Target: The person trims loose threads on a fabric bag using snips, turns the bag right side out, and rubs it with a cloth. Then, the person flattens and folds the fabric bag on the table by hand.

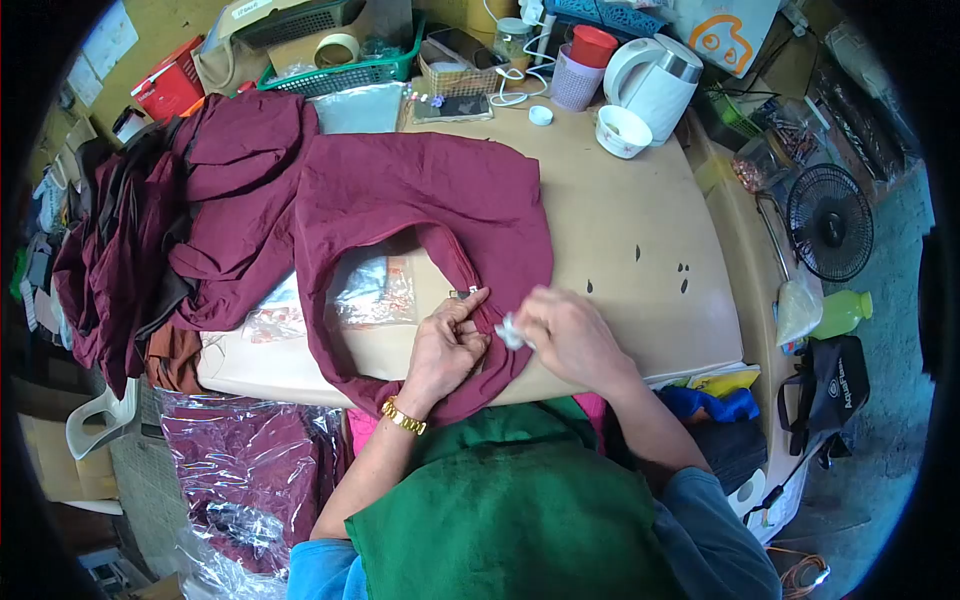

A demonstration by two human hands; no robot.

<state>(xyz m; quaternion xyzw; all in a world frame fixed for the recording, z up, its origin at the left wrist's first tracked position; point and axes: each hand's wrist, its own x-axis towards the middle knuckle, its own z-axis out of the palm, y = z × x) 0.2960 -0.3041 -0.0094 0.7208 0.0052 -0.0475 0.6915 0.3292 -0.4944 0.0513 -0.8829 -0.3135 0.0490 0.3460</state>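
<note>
The left hand's thumb and forefinger close together on the edge of the maroon fabric piece [420,165], beside a small metal fitting, its other fingers curled in over the cloth; that is the left hand [447,358]. The right hand [575,338] is blurred, its fingers drawn narrow around a small white item [513,332] just above the fabric; what the item is, I cannot tell. The piece looks light, soft and limp, likely a bit slick like thin woven nylon, not fragile, yet ready to fold or slide if taken by one loose layer. The firmer grip should be at the bound edge near the fitting, with the cloth backed from beneath. It lies on the beige table [640,190], close to the near edge, its long axis running roughly from the far side toward the wearer. The broad panel points away, while a narrower band curves around the opening and comes back to the hands. Through that opening show clear plastic packets [385,292]. Beyond its left side lie more maroon pieces [235,190], heaped and creased; a white kettle [655,90] stands at the far right.
</note>
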